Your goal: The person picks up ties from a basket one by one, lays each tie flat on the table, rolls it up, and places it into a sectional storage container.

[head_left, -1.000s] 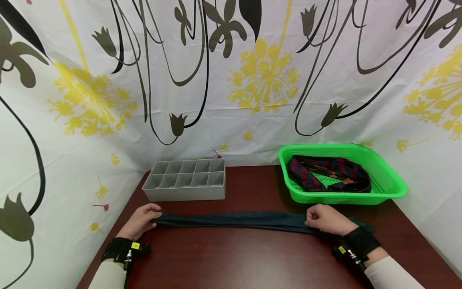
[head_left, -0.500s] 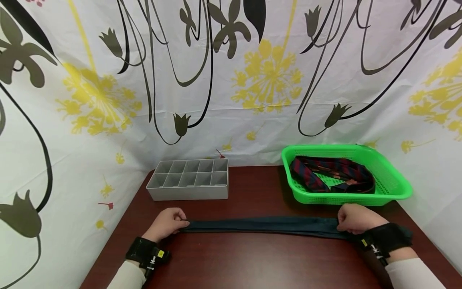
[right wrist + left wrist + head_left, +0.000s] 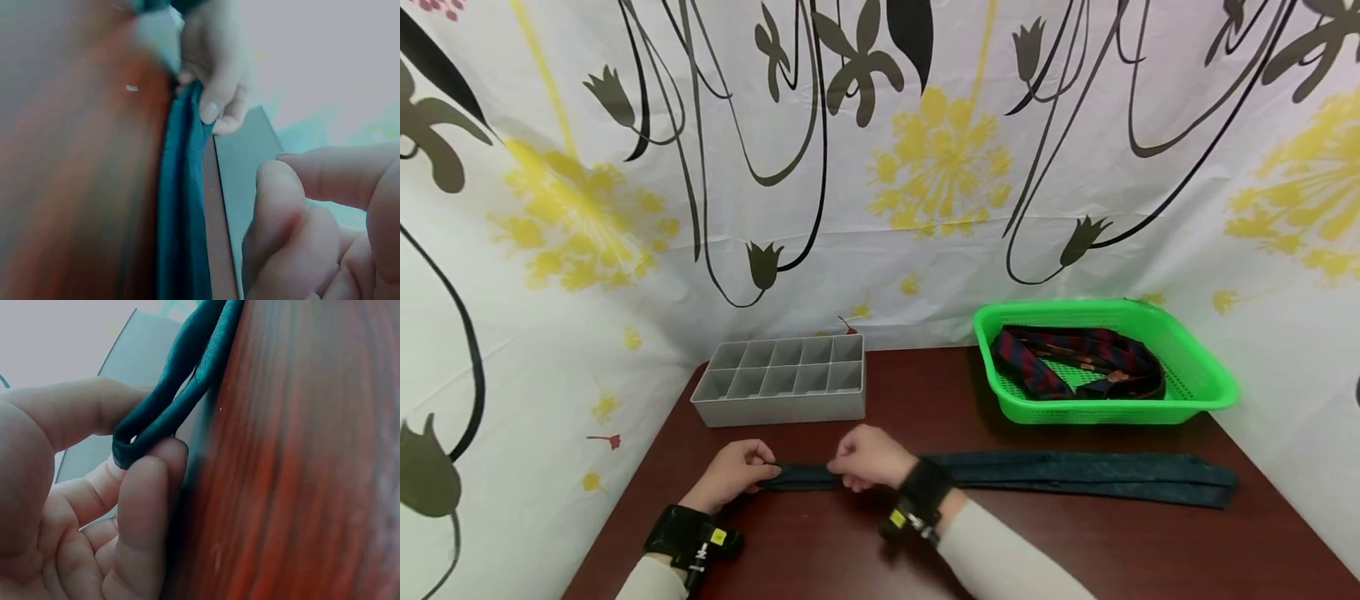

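A long dark blue tie (image 3: 1075,475) lies folded lengthwise across the brown table (image 3: 820,550), from the left hand to the right edge. My left hand (image 3: 754,473) pinches its folded left end between thumb and fingers; the left wrist view shows the doubled cloth (image 3: 181,381) held in that pinch (image 3: 145,445). My right hand (image 3: 850,478) sits just right of the left one, over the tie, fingers curled. In the right wrist view the curled right hand (image 3: 275,181) lies beside the tie (image 3: 181,206), with no cloth between its fingers.
A grey divided organizer (image 3: 782,379) with empty cells stands at the back left. A green plastic basket (image 3: 1213,392) at the back right holds a red and navy striped tie (image 3: 1075,354). Patterned curtain walls close in the table on three sides.
My right hand let go of the tie's right end and moved left along it to beside my left hand. The left hand kept its pinch.
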{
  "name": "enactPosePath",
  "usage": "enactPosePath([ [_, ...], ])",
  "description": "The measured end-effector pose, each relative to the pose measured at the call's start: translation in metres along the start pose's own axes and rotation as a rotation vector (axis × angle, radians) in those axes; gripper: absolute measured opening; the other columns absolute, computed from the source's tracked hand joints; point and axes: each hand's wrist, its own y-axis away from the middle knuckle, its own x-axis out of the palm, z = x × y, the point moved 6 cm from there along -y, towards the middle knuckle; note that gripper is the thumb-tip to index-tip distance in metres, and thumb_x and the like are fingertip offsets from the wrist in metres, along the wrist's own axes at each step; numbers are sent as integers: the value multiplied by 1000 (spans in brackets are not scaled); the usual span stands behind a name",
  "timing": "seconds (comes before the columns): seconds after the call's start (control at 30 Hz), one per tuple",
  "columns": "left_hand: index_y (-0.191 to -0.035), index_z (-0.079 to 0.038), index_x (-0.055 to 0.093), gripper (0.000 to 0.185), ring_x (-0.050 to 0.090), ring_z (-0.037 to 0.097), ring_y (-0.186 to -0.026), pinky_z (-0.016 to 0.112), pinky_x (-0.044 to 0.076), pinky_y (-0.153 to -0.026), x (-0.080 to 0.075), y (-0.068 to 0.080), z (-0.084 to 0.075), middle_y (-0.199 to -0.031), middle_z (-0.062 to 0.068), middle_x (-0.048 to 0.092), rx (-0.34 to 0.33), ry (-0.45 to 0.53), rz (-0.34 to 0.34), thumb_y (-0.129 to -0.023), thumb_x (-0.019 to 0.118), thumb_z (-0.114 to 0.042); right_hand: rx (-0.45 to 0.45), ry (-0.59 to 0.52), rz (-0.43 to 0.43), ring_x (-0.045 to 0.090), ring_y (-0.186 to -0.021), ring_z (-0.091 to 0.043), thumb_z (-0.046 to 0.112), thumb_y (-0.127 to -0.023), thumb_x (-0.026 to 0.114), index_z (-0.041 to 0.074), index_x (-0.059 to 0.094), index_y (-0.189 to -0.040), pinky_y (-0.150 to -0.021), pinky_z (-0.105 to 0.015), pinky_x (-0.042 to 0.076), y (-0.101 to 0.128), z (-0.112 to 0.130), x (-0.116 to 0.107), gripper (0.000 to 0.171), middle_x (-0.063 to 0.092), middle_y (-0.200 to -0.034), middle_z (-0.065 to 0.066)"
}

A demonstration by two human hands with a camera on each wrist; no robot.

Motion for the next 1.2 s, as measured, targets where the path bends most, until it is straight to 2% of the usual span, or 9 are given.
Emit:
enactPosePath([
  [0.1, -105, -2, 67, 26, 65, 16, -71, 30, 60, -67, -1, 0, 5, -75, 1, 64, 7, 26, 20, -94, 80, -21, 53, 39, -30, 61, -47, -7, 20, -94, 79, 14, 65, -62, -49, -22, 49, -27, -1, 20, 35, 63, -54, 6],
  [0.2, -105, -2, 67, 26, 65, 15, -70, 29, 60, -67, -7, 1, 7, -74, -1, 63, 1, 46, 24, -94, 80, -21, 53, 125, -50, 60, -44, -8, 15, -90, 81, 15, 63, -58, -49, -24, 48, -41, -3, 31, 37, 61, -51, 7],
  [0.3, -105, -1, 67, 24, 65, 14, -68, 29, 59, -64, -8, 0, 5, -72, -2, 63, 4, 56, 26, -94, 79, -18, 29, 194, -76, 57, -42, -7, 17, -88, 82, 18, 59, -52, -49, -24, 46, -42, -8, 32, 43, 58, -47, 9],
  [0.5, -101, 1, 66, 19, 61, 11, -61, 27, 55, -61, -11, 1, 3, -68, -4, 62, 13, 74, -4, -93, 78, -12, 11, 292, -129, 40, -39, -7, 27, -83, 85, 23, 45, -42, -43, -23, 28, -40, -6, 32, 57, 42, -40, 12],
  [0.6, -100, 1, 66, 18, 59, 11, -61, 27, 55, -60, -7, 0, 3, -68, -4, 60, 12, 86, -18, -92, 78, -11, 27, 289, -148, 39, -38, -7, 33, -86, 83, 23, 44, -42, -42, -23, 24, -38, -6, 33, 60, 40, -39, 12],
  [0.8, -99, 0, 66, 19, 60, 12, -62, 27, 54, -60, -2, -2, 3, -68, -3, 58, 11, 106, -12, -91, 80, -10, -41, 265, -205, 31, -40, -5, 35, -87, 85, 23, 41, -46, -43, -22, 19, -40, 0, 36, 61, 30, -43, 14],
  [1.0, -98, -1, 65, 18, 62, 12, -62, 27, 55, -59, -5, -4, 3, -67, -4, 59, 32, 109, 20, -91, 78, -11, -19, 310, -174, 29, -39, -5, 29, -83, 87, 24, 40, -44, -42, -21, 19, -42, 4, 41, 61, 28, -42, 15],
  [1.2, -97, -2, 64, 18, 61, 11, -62, 27, 56, -61, -9, -5, 5, -69, -4, 61, 35, 155, 48, -92, 78, -12, 32, 299, -131, 36, -38, -6, 30, -82, 87, 23, 44, -42, -42, -21, 23, -50, 0, 42, 60, 39, -40, 12],
])
